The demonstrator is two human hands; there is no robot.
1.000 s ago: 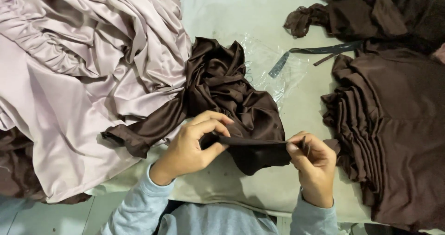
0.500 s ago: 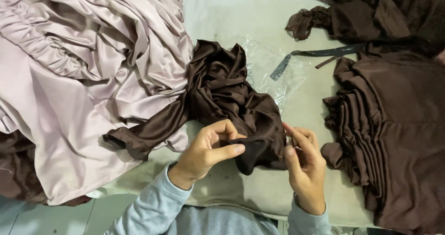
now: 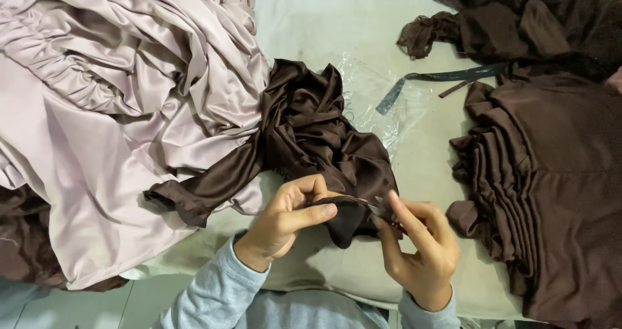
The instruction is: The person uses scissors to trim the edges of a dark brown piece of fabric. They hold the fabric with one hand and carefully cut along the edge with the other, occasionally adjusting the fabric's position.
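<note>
Pale tabletop (image 3: 337, 18) heaped with lilac and brown fabric: at lower centre, left hand (image 3: 285, 222) pinches the brown garment's (image 3: 311, 134) edge while right hand (image 3: 421, 251) holds small snips (image 3: 382, 207) against it, apparently mid-trim; a careful, close cut seems called for.

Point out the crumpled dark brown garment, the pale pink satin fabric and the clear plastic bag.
Dark brown garment (image 3: 311, 131), head view, crumpled middle.
Pale pink satin fabric (image 3: 110, 108), head view, draped folds.
Clear plastic bag (image 3: 372, 89), head view, bare upper part.
</note>
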